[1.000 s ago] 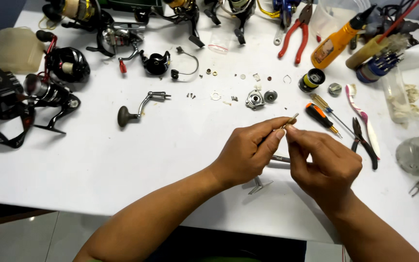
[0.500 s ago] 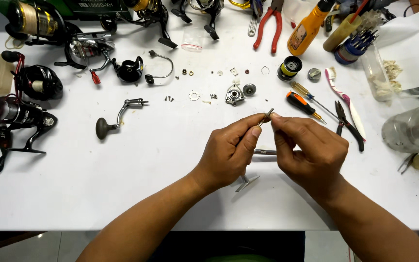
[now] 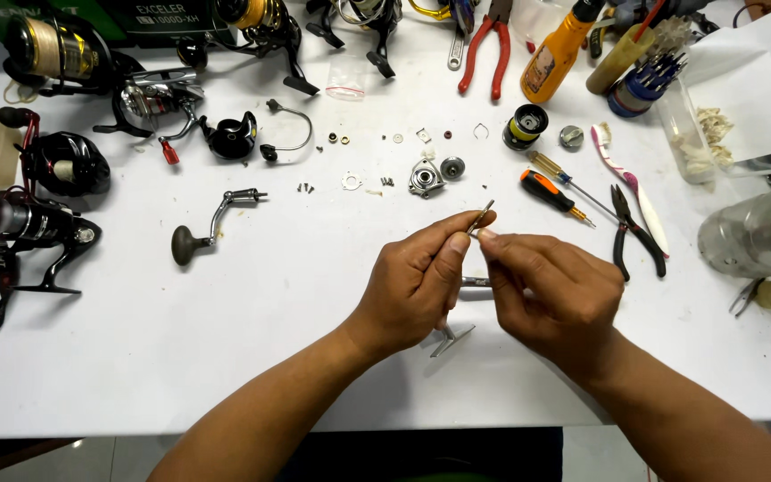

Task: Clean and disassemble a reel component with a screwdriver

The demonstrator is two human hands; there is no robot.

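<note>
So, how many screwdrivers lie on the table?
2, side by side right of centre: an amber-handled screwdriver and an orange-and-black screwdriver. More may stand in the blue holder.

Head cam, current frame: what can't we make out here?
- Thin metal pin pinched by the left hand and right hand: too small to tell its kind; fingertips cover its lower end.
- Metal part between the hands: mostly hidden by the palms.
- Small washers and screws on the table: too small to tell apart.
- Clear bottle: cut off by the right edge.
- Reels: some cut off at the left and top edges.
</note>
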